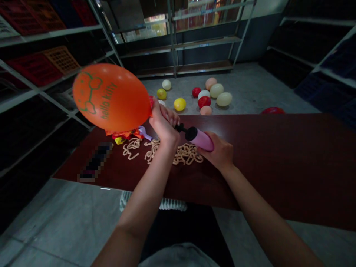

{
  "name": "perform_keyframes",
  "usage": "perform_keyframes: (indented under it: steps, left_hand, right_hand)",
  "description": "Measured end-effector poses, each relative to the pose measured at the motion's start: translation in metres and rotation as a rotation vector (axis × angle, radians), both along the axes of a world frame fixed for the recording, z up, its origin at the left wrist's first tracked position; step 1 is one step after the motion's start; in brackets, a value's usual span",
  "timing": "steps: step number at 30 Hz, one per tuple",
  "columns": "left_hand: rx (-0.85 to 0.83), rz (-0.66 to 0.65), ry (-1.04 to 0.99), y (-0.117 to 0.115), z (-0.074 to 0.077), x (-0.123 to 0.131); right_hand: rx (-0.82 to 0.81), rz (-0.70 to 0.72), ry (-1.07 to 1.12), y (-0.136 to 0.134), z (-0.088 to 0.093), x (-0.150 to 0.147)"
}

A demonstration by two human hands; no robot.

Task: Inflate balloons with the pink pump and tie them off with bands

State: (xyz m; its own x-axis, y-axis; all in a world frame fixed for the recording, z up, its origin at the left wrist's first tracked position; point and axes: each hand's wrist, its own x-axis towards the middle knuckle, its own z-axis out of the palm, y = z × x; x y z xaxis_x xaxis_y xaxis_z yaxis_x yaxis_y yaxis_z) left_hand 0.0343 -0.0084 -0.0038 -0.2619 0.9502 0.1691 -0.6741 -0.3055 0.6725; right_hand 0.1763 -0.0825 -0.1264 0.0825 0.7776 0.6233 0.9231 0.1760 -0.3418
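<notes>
Right hand [218, 152] points pink pump [198, 138] left; left hand [164, 124] grips balloon [111, 97].

Green print [108, 100], apparently "hello kitty", on orange balloon [130, 98]

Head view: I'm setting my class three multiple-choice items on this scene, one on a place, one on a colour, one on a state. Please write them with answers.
1. Where do the loose balloons lie? A on the floor beyond the table; B on the shelves; C on the person's lap.
2. What colour is the printed balloon? A blue; B orange; C white.
3. What state is that balloon in? A flat; B burst; C inflated.

1 A: they rest on the floor past the table's far edge.
2 B: its skin is orange under green print.
3 C: it is round and full, its neck held by the left hand at the pink hand pump in the right hand.
</notes>
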Motion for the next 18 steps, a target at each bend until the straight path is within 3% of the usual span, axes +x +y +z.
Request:
perform_keyframes:
  steps: [3,6,12,18]
  left_hand:
    - [0.025,-0.06,-0.028,-0.004,-0.017,0.023]
    - [0.043,-0.088,-0.062,-0.004,-0.026,0.028]
    - [-0.121,-0.086,-0.144,0.002,-0.04,0.004]
    - [-0.267,-0.055,-0.225,0.001,-0.053,-0.03]
  right_hand:
    - [-0.013,-0.013,0.035,-0.001,0.002,0.001]
    - [-0.022,-0.029,0.035,-0.001,0.002,0.001]
    - [-0.032,-0.027,-0.139,-0.003,0.001,-0.003]
    - [-0.057,0.07,-0.358,-0.002,-0.002,-0.012]
